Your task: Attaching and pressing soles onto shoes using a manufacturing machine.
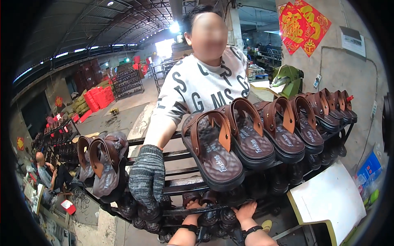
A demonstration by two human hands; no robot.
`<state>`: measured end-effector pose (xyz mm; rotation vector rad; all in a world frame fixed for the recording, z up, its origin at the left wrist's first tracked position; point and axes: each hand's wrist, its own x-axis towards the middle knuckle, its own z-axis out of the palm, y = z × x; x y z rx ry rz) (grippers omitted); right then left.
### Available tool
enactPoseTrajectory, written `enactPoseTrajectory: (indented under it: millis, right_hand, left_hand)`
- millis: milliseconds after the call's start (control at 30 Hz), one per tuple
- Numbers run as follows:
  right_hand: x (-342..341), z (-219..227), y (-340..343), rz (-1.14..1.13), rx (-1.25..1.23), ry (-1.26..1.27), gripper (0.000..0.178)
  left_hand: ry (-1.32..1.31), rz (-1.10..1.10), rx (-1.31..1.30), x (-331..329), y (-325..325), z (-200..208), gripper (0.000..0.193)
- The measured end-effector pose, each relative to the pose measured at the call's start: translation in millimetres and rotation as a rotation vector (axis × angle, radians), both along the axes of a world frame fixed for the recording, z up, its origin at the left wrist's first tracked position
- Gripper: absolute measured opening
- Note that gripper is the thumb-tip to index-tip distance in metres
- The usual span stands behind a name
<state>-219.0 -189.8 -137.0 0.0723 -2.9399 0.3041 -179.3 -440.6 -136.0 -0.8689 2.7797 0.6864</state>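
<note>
My left hand [193,210] reaches in at the lower shelf of a black metal rack [176,190]. It is beside a dark brown sandal [210,211], and its fingers are partly hidden by the rack and footwear. At the right of that sandal is my right hand [246,211], by the lower rail, thumb spread from the fingers. Across the rack stands a person [205,78] in a white lettered sweatshirt. That person's grey knitted glove [147,174] hangs down at the rack's left part, near the lower sandals.
Brown strapped sandals [213,153] line the top shelf at the right; another pair [107,168] sits at its left end. White board [328,201] leans at right. A green machine [287,80] stands behind. Red boxes [98,97] and a seated person [47,172] are at left.
</note>
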Motion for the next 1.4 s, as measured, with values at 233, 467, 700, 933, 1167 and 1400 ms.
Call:
enactPoseTrajectory:
  millis: [233, 467, 700, 933, 1167, 1400]
  right_hand:
    - [-65.9, -27.1, 30.5, 0.292, -0.171, -0.059, 0.061]
    - [-11.2, 6.1, 68.8, 0.036, -0.269, -0.421, 0.045]
    - [249.6, -117.7, 254.1, 0.072, -0.118, 0.012, 0.030]
    - [299.0, -6.4, 341.1, -0.396, 0.012, 0.547, 0.029]
    - [197.1, 162.8, 435.8, -0.990, -0.319, 0.196, 0.046]
    - [211.8, 159.8, 427.2, -0.864, -0.238, 0.254, 0.088]
  left_hand:
    - [0.096, -0.232, 0.057, 4.9, 7.8, 5.6, 0.062]
    - [0.151, -0.322, 0.168, 75.3, 52.1, 1.1, 0.051]
    - [-0.349, -0.741, 0.150, 158.7, 116.1, 2.6, 0.021]
    - [0.221, -1.222, 0.130, 65.4, 269.2, 36.6, 0.018]
    - [0.639, -1.276, 0.341, -17.3, 491.0, 141.0, 0.026]
    - [0.573, -1.367, 0.308, -10.9, 497.5, 125.4, 0.084]
